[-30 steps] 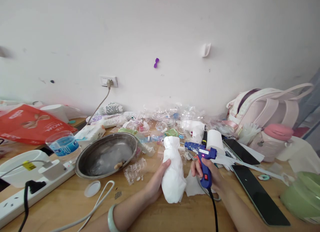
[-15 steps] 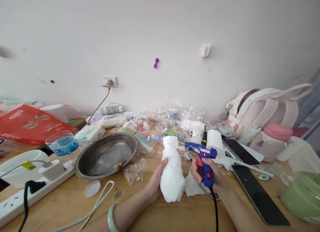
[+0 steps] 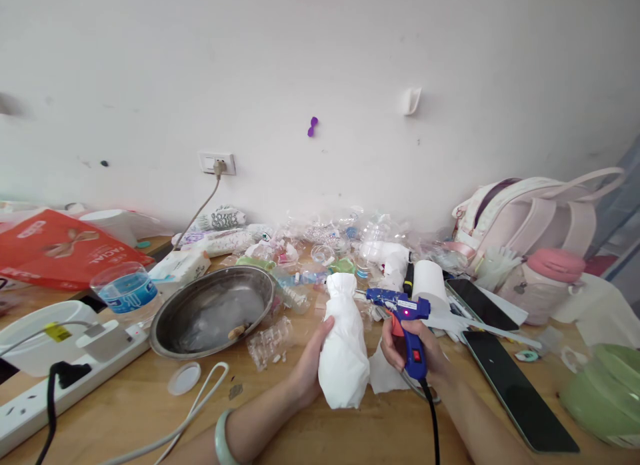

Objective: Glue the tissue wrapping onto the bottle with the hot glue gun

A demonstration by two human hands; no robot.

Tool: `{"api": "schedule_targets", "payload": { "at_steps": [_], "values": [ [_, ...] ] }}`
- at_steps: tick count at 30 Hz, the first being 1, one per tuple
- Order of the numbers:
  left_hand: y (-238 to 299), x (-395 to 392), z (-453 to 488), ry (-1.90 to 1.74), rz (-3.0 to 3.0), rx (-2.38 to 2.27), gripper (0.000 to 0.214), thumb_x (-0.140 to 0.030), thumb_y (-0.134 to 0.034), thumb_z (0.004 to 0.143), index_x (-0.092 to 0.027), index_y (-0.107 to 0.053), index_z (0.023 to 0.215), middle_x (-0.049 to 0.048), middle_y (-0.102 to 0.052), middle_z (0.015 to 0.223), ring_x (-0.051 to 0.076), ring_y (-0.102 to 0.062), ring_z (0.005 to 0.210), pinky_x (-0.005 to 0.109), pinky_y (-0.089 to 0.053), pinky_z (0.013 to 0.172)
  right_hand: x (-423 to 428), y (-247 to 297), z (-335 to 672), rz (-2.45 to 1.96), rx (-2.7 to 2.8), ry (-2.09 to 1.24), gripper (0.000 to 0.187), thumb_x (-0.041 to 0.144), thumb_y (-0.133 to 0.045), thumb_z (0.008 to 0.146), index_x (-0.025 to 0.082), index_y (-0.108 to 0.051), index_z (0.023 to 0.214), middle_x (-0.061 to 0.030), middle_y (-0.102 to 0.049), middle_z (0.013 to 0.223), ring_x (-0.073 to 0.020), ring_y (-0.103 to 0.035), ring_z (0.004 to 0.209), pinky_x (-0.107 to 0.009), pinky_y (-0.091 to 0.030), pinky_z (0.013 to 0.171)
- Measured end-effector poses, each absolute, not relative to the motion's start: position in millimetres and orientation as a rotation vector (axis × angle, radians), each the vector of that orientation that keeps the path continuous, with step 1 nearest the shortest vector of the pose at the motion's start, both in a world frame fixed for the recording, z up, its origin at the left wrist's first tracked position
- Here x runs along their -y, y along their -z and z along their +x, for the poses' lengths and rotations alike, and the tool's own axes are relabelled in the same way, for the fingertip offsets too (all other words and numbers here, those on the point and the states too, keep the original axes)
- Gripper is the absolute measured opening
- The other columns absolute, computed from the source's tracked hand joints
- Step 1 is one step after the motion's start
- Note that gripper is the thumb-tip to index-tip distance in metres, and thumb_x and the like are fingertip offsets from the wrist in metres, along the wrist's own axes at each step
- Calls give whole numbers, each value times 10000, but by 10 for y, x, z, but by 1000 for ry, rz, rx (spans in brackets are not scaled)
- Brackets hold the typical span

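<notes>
My left hand (image 3: 309, 361) is wrapped round the side of a white paper-covered bottle shape (image 3: 345, 358), which stands upright with a narrow neck at the top. My right hand (image 3: 423, 351) grips a blue hot glue gun (image 3: 413, 341) by its handle, fingers at the orange trigger. A small red light glows on the gun. Its nozzle points left and is close to the neck of the wrapped bottle; whether it touches, I cannot tell. A white sheet of paper (image 3: 387, 371) lies on the table between the two hands.
A metal basin (image 3: 163, 341) stands on the left, near a white power strip (image 3: 33, 408). Clear plastic scraps (image 3: 270, 341) are heaped behind. To the right are a paper roll (image 3: 430, 283), a dark phone (image 3: 515, 388), a green jar (image 3: 603, 391) and a pink bag (image 3: 515, 218).
The glue gun has shifted slightly left, nearer the bottle's neck. The wrapped bottle has barely moved, its base a touch lower. Both grips are the same.
</notes>
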State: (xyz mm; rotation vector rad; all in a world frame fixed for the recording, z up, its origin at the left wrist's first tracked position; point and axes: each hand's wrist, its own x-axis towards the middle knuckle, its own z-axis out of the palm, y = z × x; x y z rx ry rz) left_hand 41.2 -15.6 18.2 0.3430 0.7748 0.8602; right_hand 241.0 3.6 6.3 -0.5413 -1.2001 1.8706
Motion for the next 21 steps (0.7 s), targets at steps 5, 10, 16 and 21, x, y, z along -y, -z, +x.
{"api": "schedule_targets", "payload": {
  "at_steps": [5, 10, 16, 21],
  "values": [
    [-169, 164, 406, -841, 359, -795, 564, -472, -387, 932, 0, -604, 1151, 147, -738, 815, 241, -697, 749, 326, -525, 770, -36, -73, 2403, -535, 1203, -1866, 381, 493, -521, 779, 136, -624, 693, 5, -499, 433, -95, -393, 378, -209, -288, 413],
    [-139, 168, 400, -832, 392, -783, 564, -477, -401, 923, -3, -602, 1152, 162, -737, 900, 255, -696, 847, 329, -516, 821, -30, -85, 2398, -521, 1205, -1877, 374, 476, -505, 794, 134, -627, 702, 2, -501, 438, -95, -388, 387, -203, -290, 420],
    [-121, 159, 393, -823, 414, -776, 578, -485, -404, 918, 4, -599, 1155, 172, -733, 923, 266, -693, 866, 346, -504, 861, -21, -80, 2395, -528, 1182, -1878, 366, 466, -511, 790, 131, -629, 702, -4, -507, 439, -92, -394, 391, -197, -290, 424],
    [-119, 153, 390, -811, 417, -779, 574, -484, -411, 918, 4, -593, 1159, 173, -733, 905, 277, -691, 894, 360, -493, 890, -26, -81, 2396, -546, 1173, -1873, 367, 479, -538, 773, 135, -624, 679, -4, -493, 422, -93, -391, 386, -198, -293, 421]
  ]
}}
